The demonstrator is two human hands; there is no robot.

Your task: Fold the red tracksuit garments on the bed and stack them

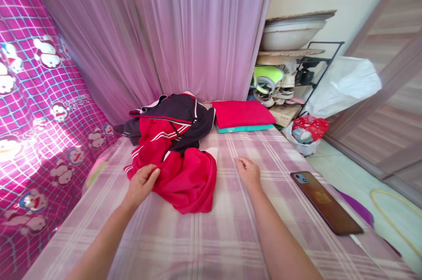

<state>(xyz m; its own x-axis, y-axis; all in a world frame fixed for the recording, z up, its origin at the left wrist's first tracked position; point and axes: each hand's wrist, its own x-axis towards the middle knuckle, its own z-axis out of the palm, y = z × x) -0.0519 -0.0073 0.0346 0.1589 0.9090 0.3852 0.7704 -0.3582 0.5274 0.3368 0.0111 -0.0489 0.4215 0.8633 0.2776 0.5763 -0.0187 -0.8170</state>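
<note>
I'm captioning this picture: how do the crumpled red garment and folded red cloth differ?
The crumpled red garment lies loosely bunched; the folded red cloth forms a neat rectangle. The left hand pinches the garment; the cloth lies untouched. Both are bright red fabric.

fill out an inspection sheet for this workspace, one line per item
Surface: checked cloth, slightly creased.
Job's things: rumpled red garment; dark clothing heaped behind it; folded red cloth on turquoise cloth.
Clutter: phone at right, camera side up.
Grips: left hand pinches the red garment; right hand has curled fingers, nothing seen held.
Cables: white cable at the phone's near end; yellow cord or hose on the floor.
Surroundings: curtain behind, patterned fabric left, loaded rack right.
</note>
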